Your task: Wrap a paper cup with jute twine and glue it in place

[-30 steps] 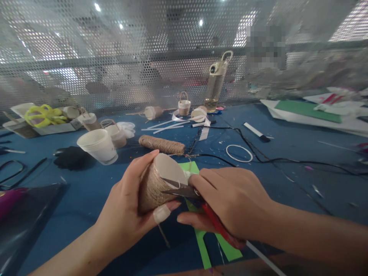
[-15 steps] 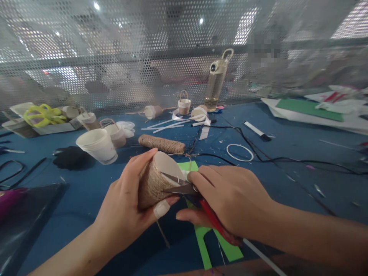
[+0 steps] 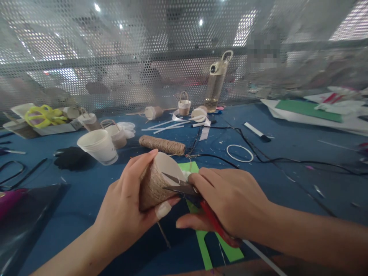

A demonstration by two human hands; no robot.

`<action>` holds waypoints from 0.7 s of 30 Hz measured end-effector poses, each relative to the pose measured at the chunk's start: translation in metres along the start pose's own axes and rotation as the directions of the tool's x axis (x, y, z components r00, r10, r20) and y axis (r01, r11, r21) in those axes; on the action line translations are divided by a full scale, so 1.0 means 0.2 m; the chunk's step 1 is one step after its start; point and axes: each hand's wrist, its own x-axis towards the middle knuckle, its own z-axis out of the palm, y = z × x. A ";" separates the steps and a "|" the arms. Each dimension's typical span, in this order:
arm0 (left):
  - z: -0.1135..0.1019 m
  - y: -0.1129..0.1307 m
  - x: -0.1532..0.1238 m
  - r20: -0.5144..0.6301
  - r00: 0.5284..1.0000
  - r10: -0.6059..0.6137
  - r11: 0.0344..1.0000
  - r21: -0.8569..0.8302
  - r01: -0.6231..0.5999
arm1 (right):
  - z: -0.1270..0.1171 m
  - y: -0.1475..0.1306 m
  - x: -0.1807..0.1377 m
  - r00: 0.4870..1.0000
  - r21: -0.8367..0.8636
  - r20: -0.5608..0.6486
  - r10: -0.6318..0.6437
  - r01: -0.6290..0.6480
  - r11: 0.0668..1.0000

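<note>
My left hand (image 3: 129, 191) wraps round a paper cup (image 3: 152, 188) covered in twine, tilted so that its pale flat end faces right. A light wrap covers the thumb tip. In my right hand (image 3: 230, 195) is a pair of scissors (image 3: 214, 222) with red handles. Their blades are parted and lie against the cup's edge, one over the pale end and one by the twine side. Below the cup a thin stick-like piece (image 3: 163, 234) points downward. Under my hands lies cut green paper (image 3: 205, 249).
Behind the cup rests a roll of twine (image 3: 162, 145). Stacked paper cups (image 3: 97, 145) stand left, near a dark piece (image 3: 73, 158). Further back are small twine baskets (image 3: 184, 106) and a water bottle (image 3: 215, 82). A white ring (image 3: 240, 153) and black cord (image 3: 276, 159) lie right.
Almost nothing differs. The cup and both hands have shifted very slightly in view, and the scissor blades stay parted at the cup's edge.
</note>
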 end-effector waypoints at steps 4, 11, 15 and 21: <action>-0.01 0.00 0.01 -0.008 1.000 -0.003 0.999 0.040 0.003 | 0.01 0.00 0.01 1.000 0.008 0.012 0.019 -0.019 1.000; 0.00 0.00 0.00 0.008 1.000 0.015 0.992 0.128 -0.016 | 0.00 -0.01 0.01 0.999 0.016 0.041 0.027 -0.028 0.999; 0.00 0.00 0.01 0.050 0.999 -0.002 0.982 0.187 -0.008 | -0.01 0.00 0.00 0.999 0.009 0.049 0.004 -0.005 1.000; -0.01 -0.01 0.01 0.056 0.998 0.010 0.982 0.187 -0.021 | -0.01 0.02 0.00 0.999 -0.001 0.025 -0.046 0.046 0.999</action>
